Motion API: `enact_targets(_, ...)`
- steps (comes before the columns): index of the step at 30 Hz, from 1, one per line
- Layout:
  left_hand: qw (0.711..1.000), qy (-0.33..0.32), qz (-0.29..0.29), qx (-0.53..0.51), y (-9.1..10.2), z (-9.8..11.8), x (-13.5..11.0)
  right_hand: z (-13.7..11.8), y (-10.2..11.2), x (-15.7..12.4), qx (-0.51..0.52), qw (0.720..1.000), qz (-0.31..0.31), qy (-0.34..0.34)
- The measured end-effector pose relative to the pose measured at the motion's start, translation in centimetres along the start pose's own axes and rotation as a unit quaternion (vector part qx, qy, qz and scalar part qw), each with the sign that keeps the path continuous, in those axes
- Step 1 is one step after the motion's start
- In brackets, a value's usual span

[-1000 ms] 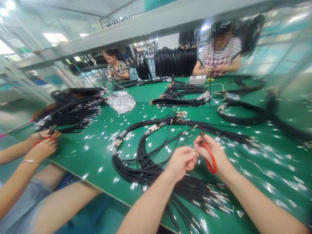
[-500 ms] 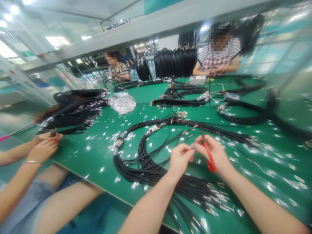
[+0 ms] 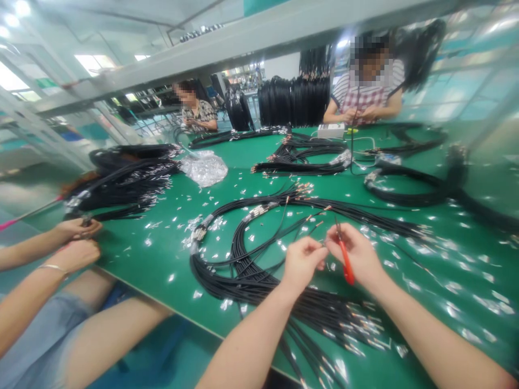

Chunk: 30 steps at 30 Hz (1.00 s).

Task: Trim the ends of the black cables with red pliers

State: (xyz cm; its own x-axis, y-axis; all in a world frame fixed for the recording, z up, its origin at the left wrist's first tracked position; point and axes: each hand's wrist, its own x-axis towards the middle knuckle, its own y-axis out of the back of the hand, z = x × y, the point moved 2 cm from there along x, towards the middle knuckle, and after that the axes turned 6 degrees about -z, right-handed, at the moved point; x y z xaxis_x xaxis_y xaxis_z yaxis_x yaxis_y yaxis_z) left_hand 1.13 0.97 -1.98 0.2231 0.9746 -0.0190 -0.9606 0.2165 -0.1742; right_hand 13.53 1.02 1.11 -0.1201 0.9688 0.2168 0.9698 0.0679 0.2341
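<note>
My right hand [image 3: 357, 251] is closed around red-handled scissors [image 3: 347, 267], whose dark, narrow blades point up and away from me. The thumb and fingers of my left hand [image 3: 303, 262] are pinched together, close against the right fingertips. A tiny piece between the two hands is too small to make out. Below and left of them lies a looped bundle of black cables [image 3: 211, 283], with bare copper and pale tips fanned toward the front edge. A second taped bundle [image 3: 243, 232] curves inside that loop.
White scraps litter the green table [image 3: 154, 265]. A clear plastic bag [image 3: 205, 168] and a cable pile [image 3: 130, 175] lie left. More coils [image 3: 405, 192] lie right. A co-worker's hands [image 3: 79, 248] work at the left edge; two people sit across. A grey beam [image 3: 243, 48] spans overhead.
My hands stay close together; the scissors have turned slightly in my right hand, so their handles look narrower. The left co-worker's hands have shifted a little apart. The view has moved slightly.
</note>
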Motion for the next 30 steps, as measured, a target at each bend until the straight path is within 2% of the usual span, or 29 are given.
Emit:
enact_targets(3, 0.991, 0.053, -0.059, -0.105, -0.3, 0.4, -0.2, 1.1, 0.7, 0.4, -0.011, 1.0, 0.021, -0.004)
enact_targets(6, 0.989, 0.047, -0.071, -0.12, -0.3, 0.8, -0.4, 2.2, 1.3, 0.6, -0.032, 0.998, 0.045, -0.02)
enact_targets(9, 0.998, -0.027, -0.008, -0.049, 0.2, 0.9, -0.2, 2.5, 1.0, 0.5, 0.005, 0.999, 0.02, -0.047)
enact_targets(13, 0.99, -0.116, 0.08, 0.033, 1.0, 0.9, 0.1, 1.6, -1.1, -0.4, 0.132, 0.987, -0.047, -0.073)
enact_targets(16, 0.986, -0.127, 0.105, 0.034, 1.2, 0.7, 0.1, 1.0, -2.5, -0.9, 0.174, 0.98, -0.059, -0.083)
enact_targets(20, 0.986, -0.117, 0.116, 0.012, 0.9, 0.6, 0.0, 1.0, -3.2, -1.0, 0.153, 0.985, -0.033, -0.066)
enact_targets(23, 0.992, -0.071, 0.09, -0.043, 0.8, 0.8, 0.1, 1.2, -2.9, -0.9, 0.116, 0.991, -0.027, -0.057)
enact_targets(27, 0.99, -0.007, -0.019, -0.139, 1.1, 1.4, 0.5, 1.5, -2.5, -0.8, 0.133, 0.988, -0.064, -0.05)
enact_targets(30, 0.991, -0.005, -0.035, -0.126, 1.7, 1.8, 0.6, 1.5, -2.3, -0.8, 0.152, 0.983, -0.089, -0.059)
